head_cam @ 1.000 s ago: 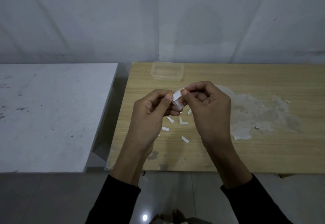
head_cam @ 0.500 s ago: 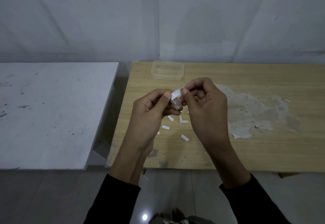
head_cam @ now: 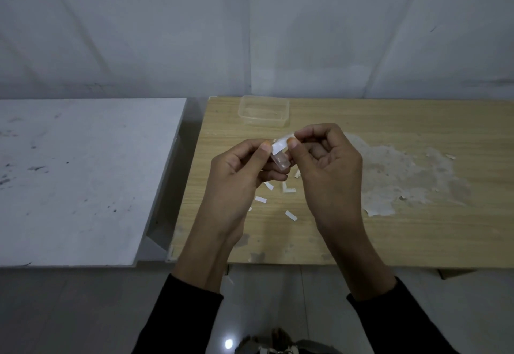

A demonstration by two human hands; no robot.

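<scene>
White paper strip (head_cam: 281, 145) is pinched by my right hand (head_cam: 331, 170) above the table (head_cam: 417, 237). My left hand (head_cam: 236, 178) grips the small clear tube (head_cam: 282, 163) beneath it. Step in hand, likely: applying the strip. Next: press it flat, aligned.

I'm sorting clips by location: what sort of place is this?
Likely a bare workroom with makeshift benches: a worn wooden table strewn with small white strips, a stained white table beside it, a plain pale wall behind. The left hand and right hand pinch a bent strip above it.
</scene>
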